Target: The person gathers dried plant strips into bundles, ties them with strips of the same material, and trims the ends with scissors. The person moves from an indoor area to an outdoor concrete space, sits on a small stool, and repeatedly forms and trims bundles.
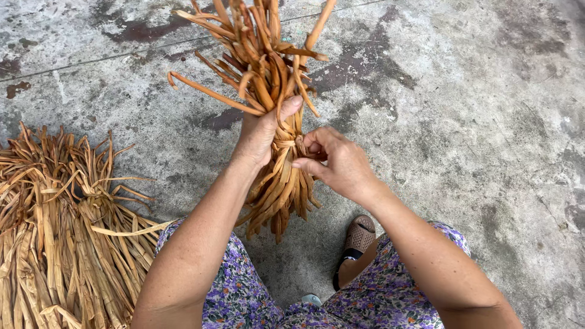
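Bare forearms, purple floral garment (237,292) (small white blossoms), brown perforated sandal (359,234)

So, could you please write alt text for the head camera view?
A left hand grips a bundle of dried orange-brown stalks while the right hand pinches the tie around its middle. A heap of similar stalks lies on the stained concrete floor.

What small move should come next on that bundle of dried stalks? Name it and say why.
Probably pull the tie strip snug with the right hand: its fingertips pinch the strip at the bundle waist, while the left hand grips the stalks just above.
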